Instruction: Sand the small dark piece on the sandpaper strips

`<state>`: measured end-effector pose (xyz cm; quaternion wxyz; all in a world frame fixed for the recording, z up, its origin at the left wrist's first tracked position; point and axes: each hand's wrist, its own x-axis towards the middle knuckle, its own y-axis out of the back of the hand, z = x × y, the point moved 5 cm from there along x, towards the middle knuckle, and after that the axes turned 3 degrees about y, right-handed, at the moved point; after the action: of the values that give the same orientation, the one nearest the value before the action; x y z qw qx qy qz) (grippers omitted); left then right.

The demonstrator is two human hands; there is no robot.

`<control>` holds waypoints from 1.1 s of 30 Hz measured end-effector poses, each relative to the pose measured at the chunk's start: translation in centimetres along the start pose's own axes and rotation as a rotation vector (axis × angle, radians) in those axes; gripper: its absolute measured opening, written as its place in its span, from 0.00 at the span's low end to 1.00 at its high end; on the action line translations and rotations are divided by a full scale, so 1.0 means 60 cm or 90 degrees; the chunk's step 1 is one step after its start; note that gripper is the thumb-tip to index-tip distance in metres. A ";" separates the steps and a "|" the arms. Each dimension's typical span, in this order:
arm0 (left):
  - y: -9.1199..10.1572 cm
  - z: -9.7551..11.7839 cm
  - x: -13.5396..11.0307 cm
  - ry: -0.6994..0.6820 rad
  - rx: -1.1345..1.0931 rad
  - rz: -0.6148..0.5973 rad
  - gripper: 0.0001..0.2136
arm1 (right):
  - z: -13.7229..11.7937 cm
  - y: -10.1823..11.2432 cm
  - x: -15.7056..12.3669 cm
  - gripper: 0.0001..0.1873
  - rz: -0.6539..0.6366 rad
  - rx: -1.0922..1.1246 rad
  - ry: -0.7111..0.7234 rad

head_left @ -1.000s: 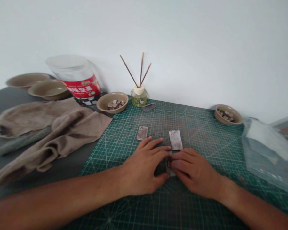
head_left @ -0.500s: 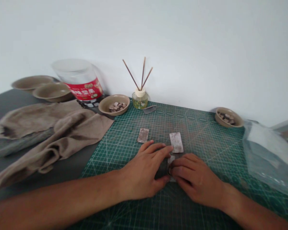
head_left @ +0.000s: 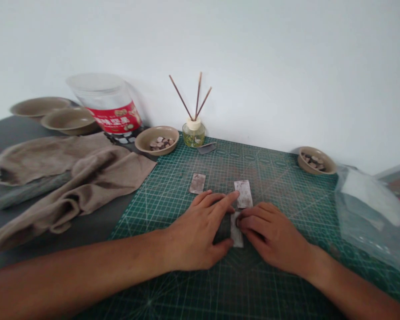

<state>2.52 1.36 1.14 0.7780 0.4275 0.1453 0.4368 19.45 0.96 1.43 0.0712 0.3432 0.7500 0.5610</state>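
Observation:
My left hand [head_left: 200,233] lies flat on the green cutting mat [head_left: 286,191], fingers stretched out, its thumb and fingertips resting on the left edge of a small pale rectangular strip [head_left: 236,230]. On the strip's right side my right hand [head_left: 273,238] has its fingers bent and pressed together at the strip's upper end; what they pinch, if anything, is hidden. Two similar worn strips lie just beyond: one [head_left: 243,194] touching my left fingertips, another [head_left: 198,183] further left.
A crumpled brown cloth [head_left: 63,178] lies left of the mat. At the back stand two empty bowls [head_left: 68,121], a red-labelled jar [head_left: 103,106], a bowl of small pieces [head_left: 156,140], a reed diffuser [head_left: 193,133] and another bowl [head_left: 316,160]. A plastic bag [head_left: 370,213] lies right.
My right hand has slid slightly right and back, uncovering more of the strip between my hands. The left fingers reach a little further forward. The view shifted slightly.

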 end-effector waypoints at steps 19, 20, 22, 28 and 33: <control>0.000 0.003 0.000 -0.013 0.011 -0.007 0.42 | -0.011 -0.007 0.002 0.07 -0.033 0.023 0.019; 0.000 0.003 0.000 -0.009 0.015 -0.007 0.42 | -0.007 -0.005 0.003 0.07 -0.024 0.016 0.008; 0.000 0.002 0.000 -0.005 0.016 -0.005 0.43 | -0.003 0.001 0.003 0.06 -0.019 0.024 0.000; -0.001 0.004 0.000 -0.016 0.010 -0.006 0.42 | -0.009 -0.001 0.005 0.08 -0.056 0.053 0.031; -0.001 0.003 -0.001 -0.015 0.015 -0.006 0.42 | 0.004 0.005 0.008 0.06 -0.007 0.009 -0.002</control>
<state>2.63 1.20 1.20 0.7769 0.4407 0.1434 0.4263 19.33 1.50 1.75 0.0732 0.3405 0.7556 0.5547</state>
